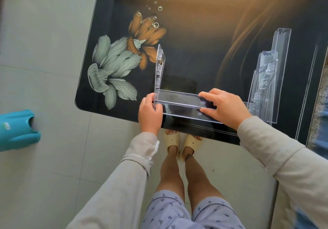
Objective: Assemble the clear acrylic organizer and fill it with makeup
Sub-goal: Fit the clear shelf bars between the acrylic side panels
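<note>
The work sits at the near edge of the tabletop (204, 51), not far from its near-left corner, within easy reach of the standing person. The left grip (150, 112) is curled round the lower near end of an upright side panel (159, 65), thumb on one face and fingers on the other, probably to keep it square and steady while the next part goes in. The right grip (225, 106) pinches a long shelf piece (179, 102), fingers over the top and thumb on the near lip. The piece is held level with its left end against the panel, probably to line up tabs and slots, though the clear plastic makes the joint itself hard to read.

Every part is hard, glossy, see-through plastic with straight edges and small moulded slots along the panel. The shelf piece is a shallow trough with a ridge along its length. More clear spare panels (271, 79) stand toward the right edge, well apart from the joint. The tabletop is dark, smooth glass with a flower print (113, 65) and rounded corners. No makeup is in view, so filling seems far off.
</note>
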Available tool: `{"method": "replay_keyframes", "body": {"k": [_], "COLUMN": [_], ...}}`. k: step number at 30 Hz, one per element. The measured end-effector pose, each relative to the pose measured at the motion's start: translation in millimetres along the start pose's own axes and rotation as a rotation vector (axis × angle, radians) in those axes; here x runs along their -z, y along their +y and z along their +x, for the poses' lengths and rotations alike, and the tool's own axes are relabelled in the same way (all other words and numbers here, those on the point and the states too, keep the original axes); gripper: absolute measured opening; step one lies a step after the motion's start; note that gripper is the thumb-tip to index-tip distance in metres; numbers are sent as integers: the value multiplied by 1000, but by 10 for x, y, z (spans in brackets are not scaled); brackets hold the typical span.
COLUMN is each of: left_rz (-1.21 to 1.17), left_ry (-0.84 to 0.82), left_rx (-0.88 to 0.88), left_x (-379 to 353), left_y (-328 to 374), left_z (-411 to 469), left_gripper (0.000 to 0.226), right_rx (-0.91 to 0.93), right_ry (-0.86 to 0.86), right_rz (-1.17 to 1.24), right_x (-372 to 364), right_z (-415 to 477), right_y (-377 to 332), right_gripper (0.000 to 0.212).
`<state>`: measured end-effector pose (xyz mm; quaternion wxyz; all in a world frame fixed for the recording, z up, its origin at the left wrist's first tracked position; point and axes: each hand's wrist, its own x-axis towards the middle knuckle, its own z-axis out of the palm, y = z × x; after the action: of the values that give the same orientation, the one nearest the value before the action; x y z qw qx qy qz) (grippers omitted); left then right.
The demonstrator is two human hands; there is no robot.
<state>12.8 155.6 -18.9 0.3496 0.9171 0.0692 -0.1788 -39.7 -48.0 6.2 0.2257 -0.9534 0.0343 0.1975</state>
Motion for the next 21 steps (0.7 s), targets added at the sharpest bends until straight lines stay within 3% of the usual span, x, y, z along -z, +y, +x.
{"method": "replay_keyframes", "body": {"k": [9,21], "left_rz": [234,240], "left_ry": [-44,32], "left_rx": [52,31], "left_x": [-92,-140], "left_y": [236,203], "left_z": [248,192], "left_gripper": [26,26], "right_rx": [-41,-23], "right_ry": [-4,38], "right_rz": [0,-106], "right_x": [-89,-251], "right_z": [5,-15], "right_y": [48,108], "right_gripper": [44,50]}}
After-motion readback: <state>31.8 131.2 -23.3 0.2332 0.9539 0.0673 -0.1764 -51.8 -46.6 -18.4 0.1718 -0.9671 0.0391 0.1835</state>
